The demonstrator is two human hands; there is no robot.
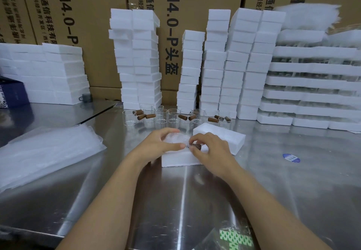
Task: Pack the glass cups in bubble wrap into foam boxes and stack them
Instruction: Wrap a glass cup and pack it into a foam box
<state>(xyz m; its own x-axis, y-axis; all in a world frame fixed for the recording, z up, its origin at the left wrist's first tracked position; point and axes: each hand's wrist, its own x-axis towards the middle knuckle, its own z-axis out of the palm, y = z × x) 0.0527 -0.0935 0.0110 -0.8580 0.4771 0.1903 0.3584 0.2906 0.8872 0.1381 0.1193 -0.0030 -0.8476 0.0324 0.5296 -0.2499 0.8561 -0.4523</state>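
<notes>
Head view: both hands meet over a white foam box (179,160) at mid table (293,191). L hand (160,142) curls thumb & fingers round a cup (175,139) in bubble wrap, holding it on top of the box. R hand (211,150) pinches the cup's brown handle (196,146) at the right end, fingers bent tight. Can't tell if the cup sits fully in the box or only on its rim. A foam block (220,136) lies flat, touching the box on its far-right side. Farther back, a row of bare glasses (162,116) w/ brown handles stands upright in front of tall foam stacks (140,58). Far left, more foam, piled lower. Far right, wide foam trays (312,82) piled up w/ glassware btwn layers. Left, a loose pile of wrap sheets (45,152). Right of the hands, well apart, a blue sticker (291,158). At the near edge, a clear bag (234,238) w/ green-white print. Cartons (195,5) line the back.
</notes>
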